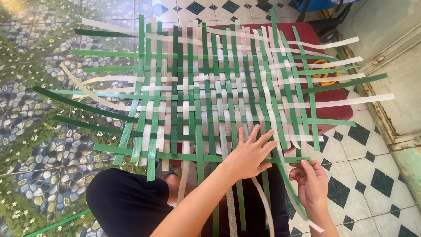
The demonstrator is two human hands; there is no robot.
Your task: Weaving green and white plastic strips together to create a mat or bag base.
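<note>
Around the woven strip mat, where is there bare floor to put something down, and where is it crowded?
Bare checkered tile lies right of the right hand, below the red stool. Pebble-pattern floor is free left of the mat. Crowded: the woven mat itself, under the left hand.

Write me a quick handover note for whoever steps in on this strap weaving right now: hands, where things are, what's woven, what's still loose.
Left hand: spread flat, pressing the near edge of the woven mat.
Right hand: pinching the end of a green strip at the mat's near right edge.
The mat of green and white strips lies on a red stool over the tiled floor.
Done: the middle is interlaced.
Left: strip ends stick out loose on every side; near-right strips hang unwoven. A yellow-handled tool, possibly scissors, lies under the far right strips.
</note>
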